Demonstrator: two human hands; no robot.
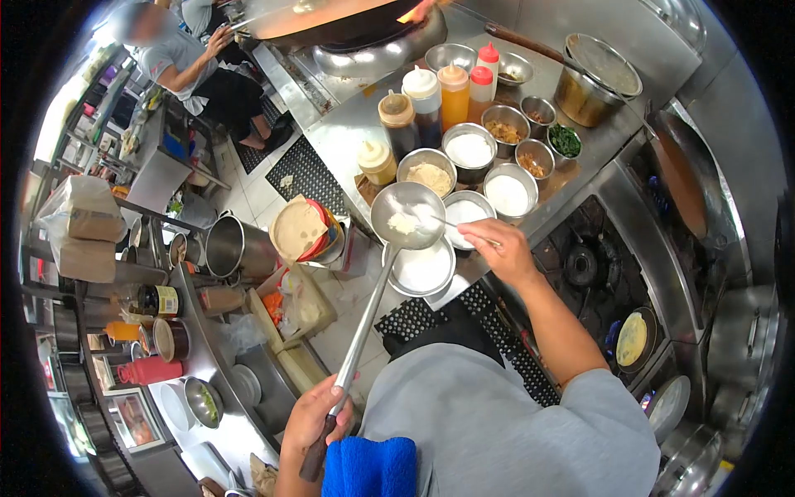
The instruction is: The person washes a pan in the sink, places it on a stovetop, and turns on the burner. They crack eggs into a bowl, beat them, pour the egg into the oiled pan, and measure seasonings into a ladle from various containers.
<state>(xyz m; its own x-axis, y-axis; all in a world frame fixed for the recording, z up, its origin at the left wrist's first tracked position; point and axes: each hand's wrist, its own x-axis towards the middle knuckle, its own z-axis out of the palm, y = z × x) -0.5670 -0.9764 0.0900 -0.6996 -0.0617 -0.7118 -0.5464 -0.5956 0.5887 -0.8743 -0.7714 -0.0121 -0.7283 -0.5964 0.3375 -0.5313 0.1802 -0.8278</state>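
My left hand [317, 417] is wrapped round the handle of a long metal ladle [389, 205], which slants up and away from me. Its wide bowl holds a small heap of pale powder [403, 223]. A thin spoon [448, 223] is pinched in my right hand [503, 250], and its tip reaches into the ladle bowl. Beneath the ladle stand metal bowls of white powder, one nearest me [422, 269] and another [469, 209] partly covered by my right hand. A bowl of tan powder [429, 176] sits just behind the ladle.
Squeeze bottles [454, 95] and small bowls of chopped ingredients [505, 128] crowd the counter. A flaming wok [331, 25] is at the back, where another person [195, 66] stands. To my right are a burner [584, 265] and a pan with a yellow omelette-like round [632, 340].
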